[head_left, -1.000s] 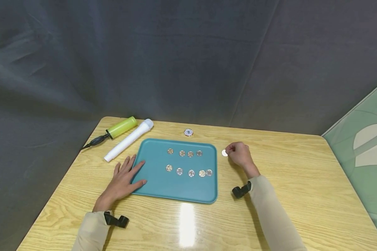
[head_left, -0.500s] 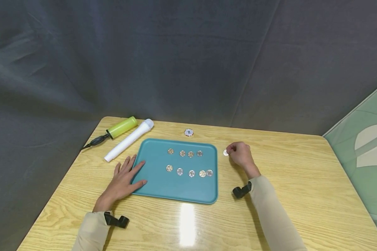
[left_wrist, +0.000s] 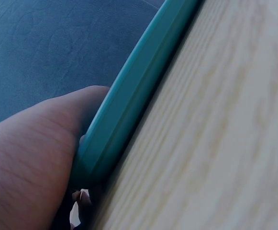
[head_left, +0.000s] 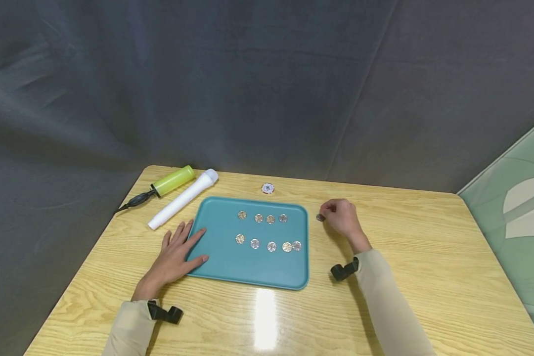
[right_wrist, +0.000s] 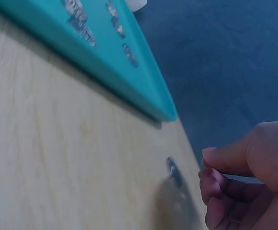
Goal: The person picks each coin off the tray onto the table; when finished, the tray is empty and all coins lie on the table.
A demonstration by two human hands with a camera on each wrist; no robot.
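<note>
Both hands are low on the wooden table (head_left: 427,257): the left hand (head_left: 174,254) lies flat with fingers straight and spread, its fingertips and thumb resting on the left rim of the teal tray (head_left: 218,262), holding nothing; the wrist view shows the thumb pressed against that rim. At about three o'clock from the tray, the right hand (head_left: 342,217) sits with its fingers curled inward, just beside a small coin (head_left: 320,217) that lies off the tray's right edge. From the right wrist view the coin (right_wrist: 173,172) seems to stand tilted on the wood, very near the curled fingertips (right_wrist: 210,170), but whether they touch or pinch it cannot be told. Going down in size, the tray takes the middle of the table, and at its ten o'clock lie a white tube (head_left: 182,199) and, beside it toward the far left corner, a green cylinder (head_left: 172,180) with a dark cord trailing off the table's edge. At the tray's twelve o'clock, apart from its far rim, rests a white poker chip (head_left: 267,188). Inside the tray are nine coins: a far row of four (head_left: 262,217) and a near row of five (head_left: 269,244), each lying flat. Dark clips sit at both beige sleeves near the wrists.
</note>
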